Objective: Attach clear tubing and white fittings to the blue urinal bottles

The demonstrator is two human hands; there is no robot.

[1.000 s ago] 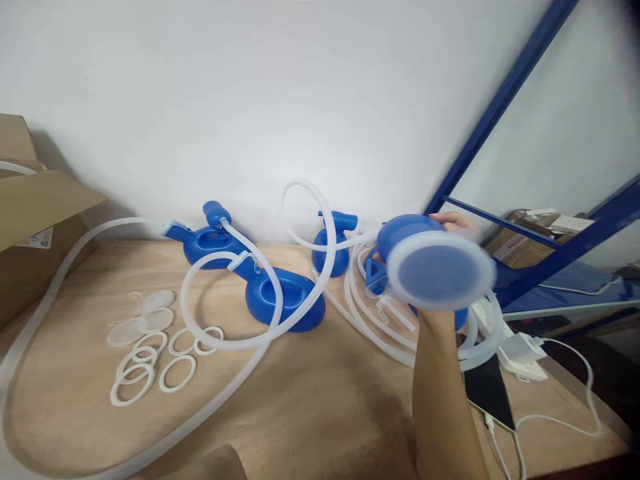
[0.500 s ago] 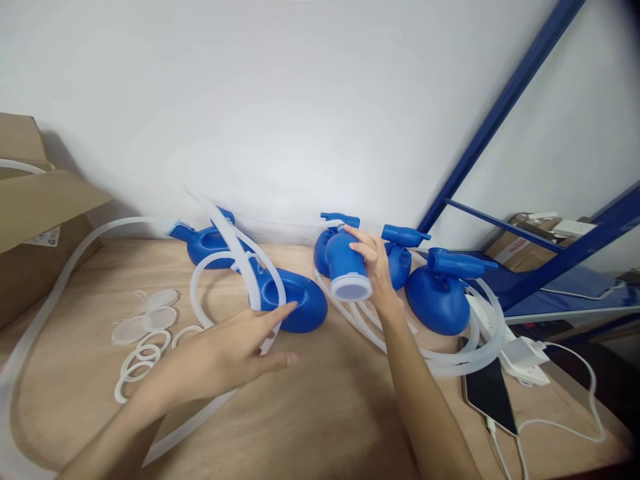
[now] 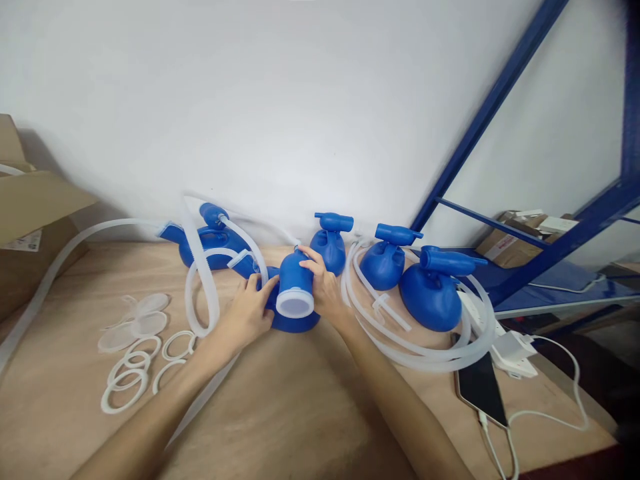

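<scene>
My right hand (image 3: 323, 283) grips a blue funnel-like cup (image 3: 295, 273) by its side, near the narrow end. Its wide mouth, with a white ring, faces me, and a thin translucent hose runs from its narrow tip. Behind and below the cup lies a blue plastic urinal bottle (image 3: 295, 325), partly hidden. On that bottle's near-left side, my left hand (image 3: 250, 310) has its fingers curled over the handle area; the fingertips are partly covered. Left of this hand, a translucent hose (image 3: 203, 280) loops upright. Another blue bottle (image 3: 190, 252) with a cup on top lies farther back.
White rings (image 3: 125, 390) and clear discs (image 3: 150, 323) lie at left, beside a cardboard box (image 3: 40, 260). Several blue bottles (image 3: 433, 300) with coiled hoses (image 3: 425, 360) stand at right. Near them are a phone (image 3: 483, 387), a power strip (image 3: 510, 353) and a blue rack (image 3: 495, 113).
My right hand has brought the cup leftward, over the near bottle. My left hand has moved up and curled its fingers onto that bottle; before, they were stretched out.
</scene>
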